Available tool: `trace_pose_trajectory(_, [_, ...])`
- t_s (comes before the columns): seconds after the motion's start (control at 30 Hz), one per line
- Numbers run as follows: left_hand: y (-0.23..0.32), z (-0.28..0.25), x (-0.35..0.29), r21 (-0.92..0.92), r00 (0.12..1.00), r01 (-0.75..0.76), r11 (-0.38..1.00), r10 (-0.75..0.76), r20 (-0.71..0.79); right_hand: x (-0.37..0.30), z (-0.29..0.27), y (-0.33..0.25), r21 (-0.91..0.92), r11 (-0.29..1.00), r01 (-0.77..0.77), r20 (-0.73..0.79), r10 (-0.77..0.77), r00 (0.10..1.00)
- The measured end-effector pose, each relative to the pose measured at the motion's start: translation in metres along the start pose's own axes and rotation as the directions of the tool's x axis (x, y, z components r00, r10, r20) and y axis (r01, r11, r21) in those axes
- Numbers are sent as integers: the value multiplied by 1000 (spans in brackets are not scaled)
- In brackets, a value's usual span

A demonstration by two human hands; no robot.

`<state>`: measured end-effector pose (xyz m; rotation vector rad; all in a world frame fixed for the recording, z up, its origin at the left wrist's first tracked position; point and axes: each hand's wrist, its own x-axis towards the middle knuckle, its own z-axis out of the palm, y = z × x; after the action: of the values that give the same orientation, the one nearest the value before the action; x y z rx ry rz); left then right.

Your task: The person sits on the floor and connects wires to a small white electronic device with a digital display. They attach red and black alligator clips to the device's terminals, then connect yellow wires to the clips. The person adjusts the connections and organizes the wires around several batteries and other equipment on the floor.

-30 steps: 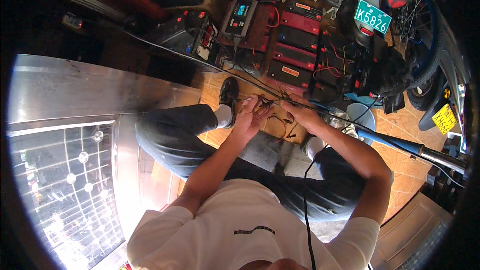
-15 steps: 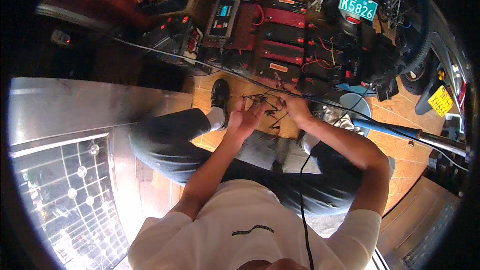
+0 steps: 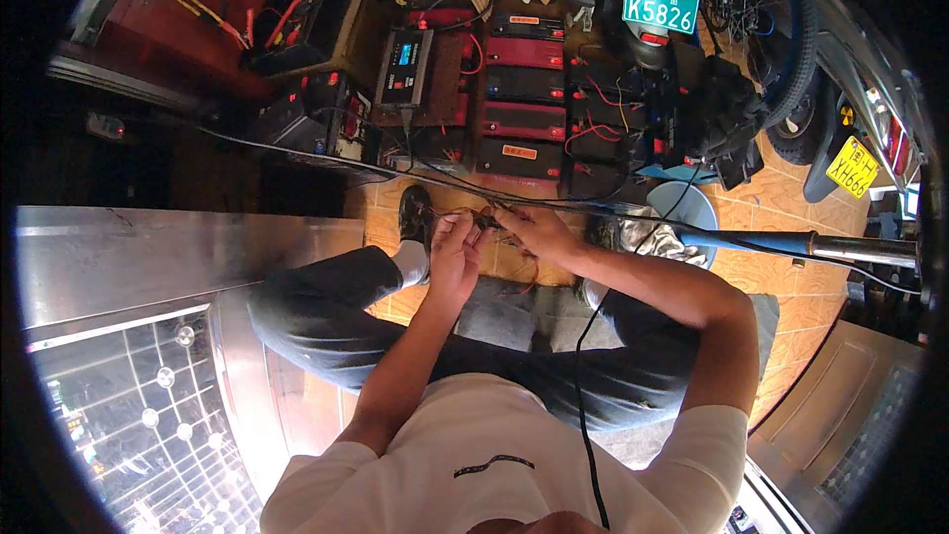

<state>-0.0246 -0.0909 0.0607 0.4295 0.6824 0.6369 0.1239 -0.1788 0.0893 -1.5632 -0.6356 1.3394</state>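
Observation:
In front of my knees both hands meet over a small tangle of thin dark wires (image 3: 486, 221). Fingers closed, my left hand (image 3: 457, 259) pinches part of the wires near its fingertips. Close beside it on the right, my right hand (image 3: 539, 237) grips the same wires between thumb and fingers. Loose wire ends dangle below, over the tiled floor. What exactly sits between the fingertips is too small to make out. Beyond the hands lie several red and black batteries (image 3: 521, 109), and to their left a box-shaped charger (image 3: 405, 69) with a lit blue screen.
A long black cable (image 3: 435, 180) runs across just beyond my hands. At the right stand a light blue bucket (image 3: 698, 208) and a blue-and-metal pole (image 3: 756, 241). Vehicles with a green plate (image 3: 660, 8) and a yellow plate (image 3: 850, 168) stand farther off.
The fingers of my left hand, spread before, have closed on the wires. My two hands have come together, and the view has shifted slightly.

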Motion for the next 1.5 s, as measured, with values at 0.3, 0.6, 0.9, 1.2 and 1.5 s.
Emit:
trace_pose_trajectory(0.3, [2,8,-6,51,995,-101,994,101,-3,-4,2,2,-91,993,-77,-31,74,997])
trace_pose_trajectory(0.6, [9,4,-4,13,993,-108,994,108,-55,9,1,24,-114,988,-105,-94,95,991])
trace_pose_trajectory(0.9, [1,-3,-9,239,990,-138,961,126,65,8,-5,21,13,994,-107,-129,107,986])
trace_pose_trajectory(1.2, [2,-29,5,-28,991,112,993,-109,71,8,10,22,7,975,221,-37,-221,975])
trace_pose_trajectory(1.5, [8,-45,9,10,913,373,928,-369,174,-4,-2,1,-95,995,29,275,-2,961])
